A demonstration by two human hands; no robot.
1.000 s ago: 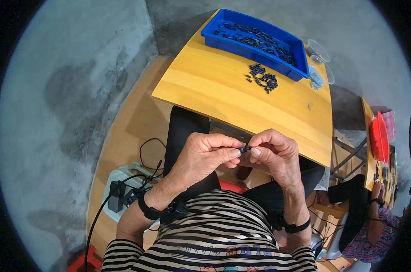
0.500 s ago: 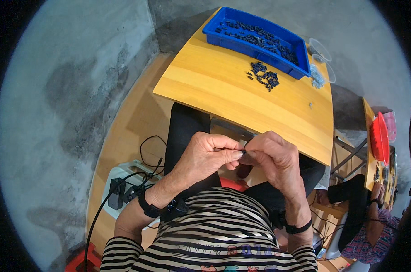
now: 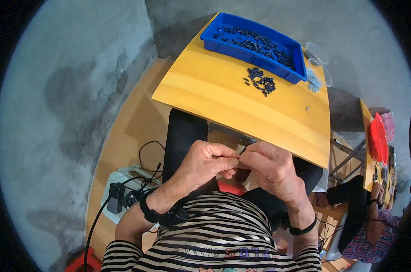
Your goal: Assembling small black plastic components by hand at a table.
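My left hand and my right hand meet fingertip to fingertip over my lap, just off the near edge of the yellow table. Thumb and forefinger are pinched together on both. Whatever lies between them is small and mostly covered by the fingers. On the table beyond the hands lies a loose pile of small black parts. Behind it stands a blue tray holding many similar black pieces.
Small clear pieces lie beside a clear plastic tub right of the tray. One tiny part sits alone on the table. At left, a pale stool carries a black adapter and cables. A co-worker sits at right near a red basin.
Both hands have shifted slightly left and stay pinched together. A bit of dark part showed between the fingertips before; now the fingers cover it. The view has tilted a little.
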